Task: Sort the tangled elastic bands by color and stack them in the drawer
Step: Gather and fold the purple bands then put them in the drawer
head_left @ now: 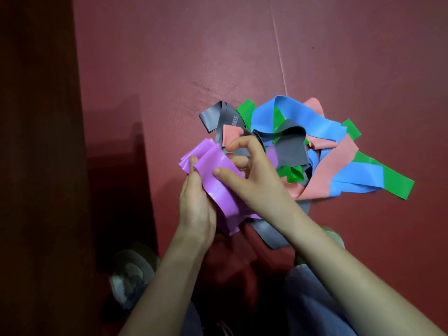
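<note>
- Head camera, looking down: I find both bare hands on a folded purple elastic band bundle [218, 190], held just above a dark red padded floor mat [194, 57].
- Left hand [196, 204]: the thumb presses on the bundle's upper face and the fingers curl beneath it. The hand is clamped on the bundle from the left.
- Right hand [254, 175]: the thumb lies flat on the same upper face and the other fingers curl over the far edge, pinching the bundle. The index fingertip sits just beside a salmon strip.
- A tangled pile of flat elastic bands [315, 151] lies on the mat, beyond and to the right of the hands.
- The pile holds overlapping blue bands [303, 117], green bands [397, 183], salmon-pink bands [339, 163] and grey bands [291, 149].
- One grey band carries pale lettering that I cannot read in full. Another runs under the right wrist.
- A dark brown wooden panel [36, 141] stands along the left edge.
- A pale shoe [131, 270] and a blue denim trouser leg [312, 299] show at the bottom.
</note>
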Tool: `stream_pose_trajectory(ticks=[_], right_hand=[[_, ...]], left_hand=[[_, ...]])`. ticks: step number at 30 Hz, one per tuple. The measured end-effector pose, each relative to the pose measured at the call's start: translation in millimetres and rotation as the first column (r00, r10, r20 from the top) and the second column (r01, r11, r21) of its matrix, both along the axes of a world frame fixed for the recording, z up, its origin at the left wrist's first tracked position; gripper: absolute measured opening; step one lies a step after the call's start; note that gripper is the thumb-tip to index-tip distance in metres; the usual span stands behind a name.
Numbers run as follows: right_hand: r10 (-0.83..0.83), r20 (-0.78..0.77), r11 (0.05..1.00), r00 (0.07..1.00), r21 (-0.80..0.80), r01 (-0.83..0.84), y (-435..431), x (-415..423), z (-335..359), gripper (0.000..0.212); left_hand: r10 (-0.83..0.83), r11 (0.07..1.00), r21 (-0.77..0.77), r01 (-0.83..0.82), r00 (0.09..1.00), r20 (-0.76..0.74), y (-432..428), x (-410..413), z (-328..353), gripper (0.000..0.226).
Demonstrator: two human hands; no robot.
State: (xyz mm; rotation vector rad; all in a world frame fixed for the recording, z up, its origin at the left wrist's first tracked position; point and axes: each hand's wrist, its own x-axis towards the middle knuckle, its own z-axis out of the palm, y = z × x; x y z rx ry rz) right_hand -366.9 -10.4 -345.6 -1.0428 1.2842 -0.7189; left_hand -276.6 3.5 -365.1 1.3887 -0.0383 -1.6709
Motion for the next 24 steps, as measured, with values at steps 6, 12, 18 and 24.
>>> stream_pose_trajectory(ticks=[6, 12, 18, 24], right_hand=[[-0.019, -0.043, 0.997, 0.999, -0.078, 0.016, 1.6, 1.5, 1.5, 0.026], [0.024, -0.089, 0.994, 0.996, -0.108, -0.034, -1.1, 2.3, -1.7, 0.033], [0.041, -0.177, 0.985, 0.983, -0.157, -0.069, -0.8, 0.0, 6.8, 0.029], [0.013, -0.411, 0.961, 0.911, -0.246, -0.125, 3.0, -2.6, 16.1, 0.035]], left_hand=[[-0.069, 0.997, 0.026, 0.067, 0.992, 0.11, 0.9, -2.0, 0.3, 0.046], [-0.111, 0.991, -0.082, 0.108, 0.993, -0.036, 1.2, -7.6, 17.4, 0.067], [-0.126, 0.972, -0.181, 0.149, 0.983, 0.134, 3.1, -9.4, 11.7, 0.029], [-0.082, 0.98, -0.163, 0.112, 0.98, 0.179, 3.3, -13.1, 16.8, 0.037]])
